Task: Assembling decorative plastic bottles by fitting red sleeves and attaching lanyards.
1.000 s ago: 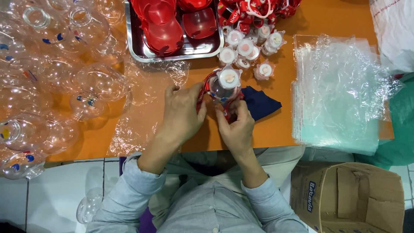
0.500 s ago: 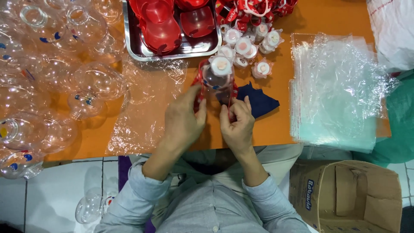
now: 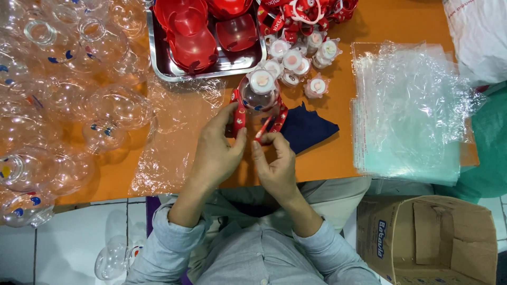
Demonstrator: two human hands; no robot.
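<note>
A small clear bottle (image 3: pixel 259 92) with a white cap stands on the orange worktop (image 3: pixel 364 26), just in front of a metal tray (image 3: pixel 158 58) of red bowls. A red strap (image 3: pixel 240 113) with small white marks loops around the bottle and runs down both its sides.

Just behind the bottle sits a cluster of white-capped lids (image 3: pixel 298 60), and behind those a heap of more red straps (image 3: pixel 311 10). A dark blue cloth (image 3: pixel 306 126) lies right of the bottle. Further right is a stack of clear plastic bags (image 3: pixel 412 111), with a white bag (image 3: pixel 478 37) at the corner. Clear plastic globes (image 3: pixel 63 95) with small blue and red marks crowd the left side. One flat clear bag (image 3: pixel 169 142) lies under the left wrist.

Below the worktop edge is a white tiled floor (image 3: pixel 53 237) and an open brown cardboard box (image 3: pixel 428 237) with a small blue label on its side.

The left hand (image 3: pixel 216 150) pinches the strap's left side between thumb and fingers. The right hand (image 3: pixel 274 163) pinches the strap's lower end, fingers pressed together.
</note>
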